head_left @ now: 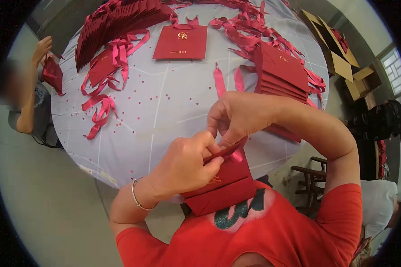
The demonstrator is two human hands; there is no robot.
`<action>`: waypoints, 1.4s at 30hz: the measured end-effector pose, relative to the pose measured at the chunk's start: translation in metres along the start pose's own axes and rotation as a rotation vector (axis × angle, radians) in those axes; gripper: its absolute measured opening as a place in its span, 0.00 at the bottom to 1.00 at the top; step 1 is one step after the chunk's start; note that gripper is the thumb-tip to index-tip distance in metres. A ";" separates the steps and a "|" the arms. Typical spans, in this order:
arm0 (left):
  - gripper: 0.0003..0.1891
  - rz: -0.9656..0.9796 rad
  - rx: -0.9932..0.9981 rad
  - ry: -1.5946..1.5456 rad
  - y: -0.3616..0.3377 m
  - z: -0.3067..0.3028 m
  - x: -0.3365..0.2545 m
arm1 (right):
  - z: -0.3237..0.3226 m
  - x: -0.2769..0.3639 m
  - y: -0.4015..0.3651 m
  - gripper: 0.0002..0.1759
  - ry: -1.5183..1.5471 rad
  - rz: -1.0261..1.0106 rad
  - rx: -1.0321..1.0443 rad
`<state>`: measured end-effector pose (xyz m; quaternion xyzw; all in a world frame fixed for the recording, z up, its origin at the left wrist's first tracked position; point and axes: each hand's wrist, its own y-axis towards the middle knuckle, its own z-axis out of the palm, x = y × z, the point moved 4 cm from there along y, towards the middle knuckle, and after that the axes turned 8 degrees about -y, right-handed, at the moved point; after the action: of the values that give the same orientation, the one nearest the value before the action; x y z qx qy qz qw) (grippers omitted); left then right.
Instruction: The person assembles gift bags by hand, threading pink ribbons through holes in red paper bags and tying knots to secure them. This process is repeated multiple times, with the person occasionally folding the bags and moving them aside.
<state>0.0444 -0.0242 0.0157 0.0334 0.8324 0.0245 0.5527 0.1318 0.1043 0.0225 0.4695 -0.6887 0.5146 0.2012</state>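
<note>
A red paper gift bag (227,191) with a gold monogram rests against my body at the table's near edge, its top tilted toward my hands. My left hand (185,164), with a bracelet at the wrist, pinches the bag's upper rim between thumb and fingers. From the far side, my right hand (240,116) bends down with thumb and fingers closed at the same rim. I cannot tell whether a ribbon end is between its fingertips. A pink ribbon (237,156) shows at the bag's opening. Beyond my right hand, ribbon ends (219,81) lie on the cloth.
On the white-clothed round table (165,111) a finished-looking bag (182,42) lies flat, beside stacked bags (280,73), a fanned row (120,26) and loose ribbons (101,116). Another person (31,98) holds a bag at left. Cardboard boxes (338,62) stand at right.
</note>
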 end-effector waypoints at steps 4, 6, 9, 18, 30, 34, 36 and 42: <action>0.10 0.037 0.004 -0.026 0.000 0.003 0.004 | 0.000 -0.008 0.001 0.15 0.078 -0.032 0.025; 0.10 0.031 0.018 -0.020 0.000 0.003 0.004 | 0.000 -0.009 0.000 0.15 0.080 -0.033 0.036; 0.10 0.032 0.033 -0.007 0.001 0.004 0.003 | 0.001 -0.011 -0.001 0.13 0.048 0.007 0.042; 0.10 0.062 0.057 -0.009 0.001 0.005 0.000 | 0.005 -0.019 0.012 0.09 -0.221 -0.206 0.160; 0.11 0.121 0.010 -0.023 -0.002 0.000 -0.005 | 0.021 -0.017 0.018 0.14 0.051 -0.110 0.553; 0.10 0.066 0.019 -0.099 0.002 0.001 0.001 | 0.017 -0.016 0.014 0.13 -0.022 -0.141 0.296; 0.10 0.031 0.049 -0.137 0.002 0.000 -0.002 | 0.009 -0.021 0.020 0.12 -0.078 -0.205 0.069; 0.09 -0.056 0.079 -0.165 0.003 0.005 0.002 | -0.032 -0.024 0.033 0.16 -0.228 -0.133 -0.541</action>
<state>0.0482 -0.0206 0.0126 0.0337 0.7850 -0.0269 0.6179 0.1090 0.1444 -0.0002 0.4978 -0.7867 0.2419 0.2735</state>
